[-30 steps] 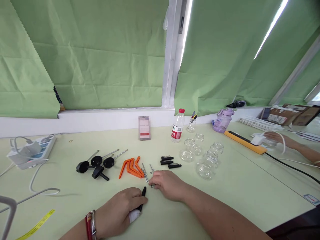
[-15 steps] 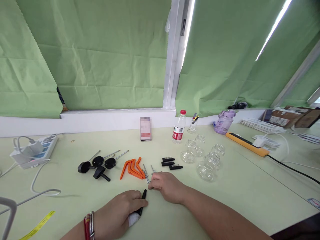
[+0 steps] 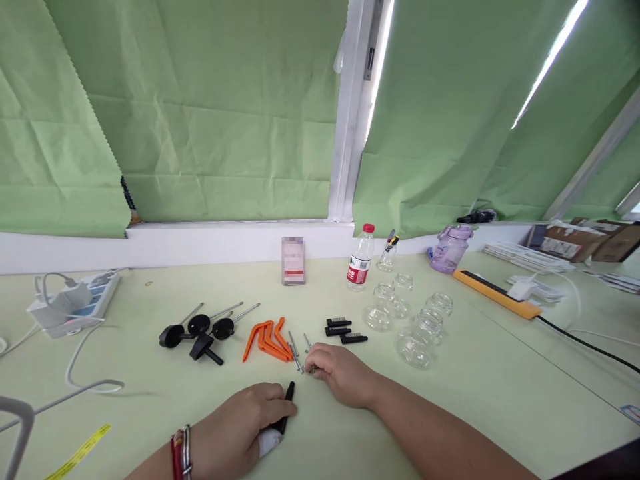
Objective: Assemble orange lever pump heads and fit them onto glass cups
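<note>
You work seated or standing at a pale counter [image 3: 500, 380], your left hand [image 3: 245, 417] closed around a black tube [image 3: 291, 393] held at a slant against the surface. Apart from it, your right hand [image 3: 345, 377] bends its fingertips down to small metal parts [image 3: 313, 371]; whether they pinch 1 of them, you cannot tell from this view. Beside those fingers lie loose metal pins [image 3: 294, 344], next to a cluster of orange angled handles [image 3: 265, 340]. Beyond your right hand, 3 black holders [image 3: 339, 331] lie close together, each with a spring showing, and look further along than the tube in your grip, where no spring can be seen. To the left, 4 black caps [image 3: 199, 325] rest in a group, at least 3 showing metal rods. The progress looks partial: 4 glass jars [image 3: 415, 351] stand uncapped to the right, and the orange handles lie unattached, separate from caps and jars alike.
</note>
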`<state>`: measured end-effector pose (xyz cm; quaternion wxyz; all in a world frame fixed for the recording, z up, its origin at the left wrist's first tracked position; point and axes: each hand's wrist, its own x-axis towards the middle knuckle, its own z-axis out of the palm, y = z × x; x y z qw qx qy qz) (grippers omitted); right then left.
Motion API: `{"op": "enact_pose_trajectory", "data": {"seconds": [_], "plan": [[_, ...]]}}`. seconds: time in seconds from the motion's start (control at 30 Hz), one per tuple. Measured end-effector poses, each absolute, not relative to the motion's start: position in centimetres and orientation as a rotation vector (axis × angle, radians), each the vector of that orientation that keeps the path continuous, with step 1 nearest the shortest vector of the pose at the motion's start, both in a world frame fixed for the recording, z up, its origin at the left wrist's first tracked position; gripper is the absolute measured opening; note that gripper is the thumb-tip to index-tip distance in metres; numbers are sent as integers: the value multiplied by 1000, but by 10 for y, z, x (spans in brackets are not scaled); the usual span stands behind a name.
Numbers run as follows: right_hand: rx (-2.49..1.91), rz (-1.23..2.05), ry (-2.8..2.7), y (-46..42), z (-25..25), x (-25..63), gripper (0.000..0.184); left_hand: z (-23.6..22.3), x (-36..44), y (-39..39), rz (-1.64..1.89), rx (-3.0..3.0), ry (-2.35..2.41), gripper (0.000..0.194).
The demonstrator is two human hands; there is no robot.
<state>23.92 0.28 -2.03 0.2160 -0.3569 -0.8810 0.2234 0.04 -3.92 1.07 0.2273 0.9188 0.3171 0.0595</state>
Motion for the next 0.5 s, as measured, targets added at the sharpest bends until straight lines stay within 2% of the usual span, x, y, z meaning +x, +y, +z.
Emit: {"op": "enact_pose_trajectory", "data": {"seconds": [0.5], "plan": [[-1190, 892, -2243, 5, -8, 261, 13, 15, -7, -38, 129, 2453, 792, 38]]}}
